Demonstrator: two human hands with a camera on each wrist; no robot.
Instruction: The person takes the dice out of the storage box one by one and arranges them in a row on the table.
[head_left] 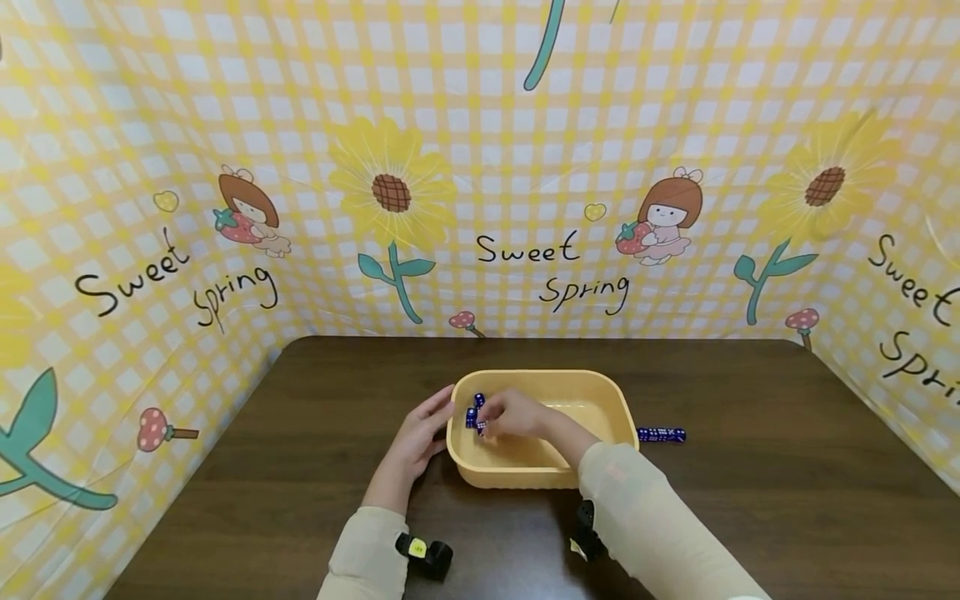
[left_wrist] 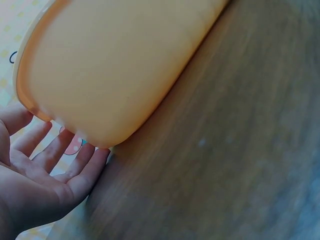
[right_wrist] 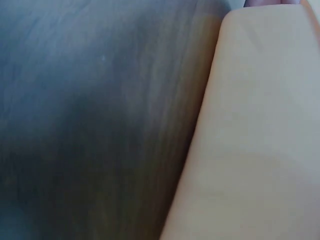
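A yellow plastic basin (head_left: 517,477) stands on the table. Against its left end rests my left hand (head_left: 416,437), fingers extended along the outer wall; in the left wrist view those fingertips (left_wrist: 102,152) touch the basin's end. My right hand (head_left: 517,414) reaches inside, with thumb and fingers pinching a blue die (head_left: 482,427) at the left end. Beside it lie other blue dice (head_left: 471,417) with white dots, partly covered by the fingers. In the right wrist view the basin's outer wall (right_wrist: 260,125) fills the right side, and the right hand is out of sight.
Just right of the basin, a row of several blue dice (head_left: 662,434) lies on the dark wooden table (head_left: 750,500). A yellow checked cloth (head_left: 510,167) with flower prints hangs behind the table and along both sides.
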